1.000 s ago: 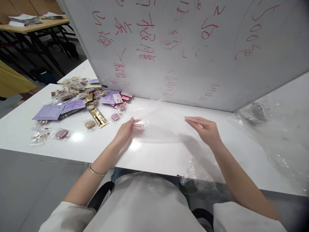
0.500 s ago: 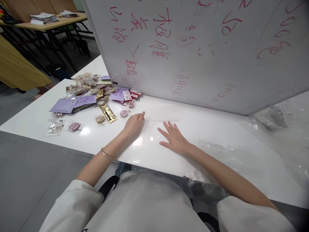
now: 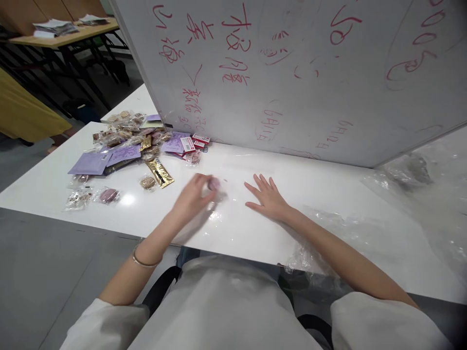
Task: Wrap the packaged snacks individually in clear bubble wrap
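My left hand (image 3: 193, 197) is closed, thumb and fingers pinching a small round purple-pink cookie (image 3: 214, 183) in a clear wrapper. The cookie is blurred and close to the white tabletop (image 3: 233, 228). To its right, my right hand (image 3: 269, 200) lies palm down with its fingers spread and nothing in it. Left of my left hand are a gold sachet (image 3: 160, 173) and a wrapped tan cookie (image 3: 148, 183). A wrapped purple-pink cookie (image 3: 109, 195) lies farther left, beside a clear packet with brown bits (image 3: 78, 199).
Purple pouches (image 3: 89, 163) and many wrapped snacks (image 3: 120, 129) are heaped at the back left. A whiteboard (image 3: 284, 97) with red writing stands along the back. Clear plastic bags (image 3: 419, 209) spread over the right side. A person in a yellow garment (image 3: 29, 114) is at far left.
My left hand has taken hold of the purple-pink cookie that lay behind it near the heap, and its fingers now point right. My right hand stays spread on the table.
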`<control>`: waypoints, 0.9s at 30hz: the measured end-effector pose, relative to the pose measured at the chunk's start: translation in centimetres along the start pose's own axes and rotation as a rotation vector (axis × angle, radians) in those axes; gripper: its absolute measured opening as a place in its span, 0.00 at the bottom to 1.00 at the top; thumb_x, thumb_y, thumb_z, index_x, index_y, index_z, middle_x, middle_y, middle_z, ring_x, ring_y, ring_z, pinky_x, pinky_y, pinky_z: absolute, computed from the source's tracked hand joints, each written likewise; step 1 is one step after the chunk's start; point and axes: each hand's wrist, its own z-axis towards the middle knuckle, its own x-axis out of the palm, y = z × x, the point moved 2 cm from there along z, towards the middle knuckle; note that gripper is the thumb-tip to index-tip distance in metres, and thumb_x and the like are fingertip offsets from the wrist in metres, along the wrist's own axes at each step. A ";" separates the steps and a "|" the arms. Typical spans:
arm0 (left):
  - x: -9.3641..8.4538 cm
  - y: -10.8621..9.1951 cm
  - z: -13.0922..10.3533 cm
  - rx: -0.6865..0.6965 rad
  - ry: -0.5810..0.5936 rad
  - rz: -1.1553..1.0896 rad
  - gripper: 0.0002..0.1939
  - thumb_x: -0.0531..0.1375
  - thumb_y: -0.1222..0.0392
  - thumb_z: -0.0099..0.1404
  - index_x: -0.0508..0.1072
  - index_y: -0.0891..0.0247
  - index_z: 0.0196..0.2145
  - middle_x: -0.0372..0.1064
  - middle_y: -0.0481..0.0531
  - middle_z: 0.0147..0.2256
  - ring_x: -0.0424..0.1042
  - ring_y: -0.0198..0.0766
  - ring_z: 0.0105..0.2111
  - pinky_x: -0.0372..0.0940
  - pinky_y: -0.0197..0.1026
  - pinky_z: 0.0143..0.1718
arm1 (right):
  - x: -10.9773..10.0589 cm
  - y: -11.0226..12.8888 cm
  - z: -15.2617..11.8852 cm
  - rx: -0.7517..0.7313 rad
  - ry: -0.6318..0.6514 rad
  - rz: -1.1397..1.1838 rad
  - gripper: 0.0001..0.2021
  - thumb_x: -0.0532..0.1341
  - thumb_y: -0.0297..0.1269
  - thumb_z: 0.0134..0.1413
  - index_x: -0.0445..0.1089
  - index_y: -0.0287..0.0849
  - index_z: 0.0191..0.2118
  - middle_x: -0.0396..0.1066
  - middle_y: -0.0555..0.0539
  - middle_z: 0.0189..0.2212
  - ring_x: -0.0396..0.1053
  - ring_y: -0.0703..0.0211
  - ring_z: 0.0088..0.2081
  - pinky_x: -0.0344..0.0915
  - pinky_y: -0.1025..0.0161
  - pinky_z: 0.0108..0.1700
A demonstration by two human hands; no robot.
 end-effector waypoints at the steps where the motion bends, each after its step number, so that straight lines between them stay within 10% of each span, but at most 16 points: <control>1: 1.3 -1.4 -0.3 0.135 0.071 -0.078 0.18 0.58 0.54 0.68 0.68 0.63 0.53 0.68 0.58 0.47 0.70 0.45 0.46 0.66 0.46 0.49 | -0.2 -0.1 0.1 -0.003 0.002 0.042 0.37 0.47 0.64 0.63 0.50 0.50 0.71 0.37 0.42 0.72 0.31 0.41 0.72 0.31 0.35 0.69; 7: 7.1 -4.3 -0.8 0.481 0.244 -0.096 0.19 0.57 0.50 0.70 0.69 0.64 0.53 0.70 0.62 0.47 0.69 0.50 0.48 0.64 0.52 0.50 | -1.8 1.0 -1.5 0.041 -0.225 0.325 0.29 0.39 0.52 0.71 0.51 0.48 0.70 0.52 0.45 0.69 0.43 0.52 0.71 0.42 0.42 0.71; 13: 0.9 2.2 3.7 -0.208 -0.238 0.234 0.28 0.53 0.46 0.70 0.65 0.71 0.57 0.63 0.74 0.54 0.62 0.64 0.55 0.59 0.60 0.53 | -0.4 3.6 -3.8 -0.257 0.000 0.170 0.32 0.52 0.56 0.66 0.50 0.52 0.70 0.49 0.44 0.70 0.42 0.47 0.71 0.37 0.37 0.70; 17: -0.4 5.7 7.3 -0.388 -0.133 0.424 0.32 0.56 0.49 0.67 0.61 0.75 0.61 0.65 0.77 0.51 0.64 0.67 0.52 0.60 0.60 0.51 | 0.1 3.4 -3.6 -0.227 -0.012 0.132 0.27 0.52 0.54 0.66 0.59 0.50 0.66 0.53 0.42 0.68 0.44 0.46 0.71 0.39 0.37 0.70; 22: -0.4 5.0 6.4 -0.284 -0.107 0.428 0.28 0.51 0.61 0.68 0.61 0.73 0.63 0.65 0.74 0.49 0.64 0.63 0.53 0.60 0.59 0.52 | -0.3 2.9 -4.2 -0.192 0.030 0.250 0.37 0.56 0.57 0.62 0.45 0.54 0.72 0.49 0.46 0.70 0.43 0.45 0.71 0.38 0.39 0.71; 27: 0.7 -0.3 0.7 0.257 0.144 0.051 0.29 0.54 0.52 0.71 0.56 0.59 0.67 0.64 0.64 0.52 0.68 0.50 0.49 0.66 0.51 0.50 | -0.5 1.7 -4.6 -0.058 0.055 0.558 0.35 0.49 0.52 0.67 0.32 0.59 0.73 0.45 0.49 0.71 0.40 0.49 0.72 0.46 0.40 0.69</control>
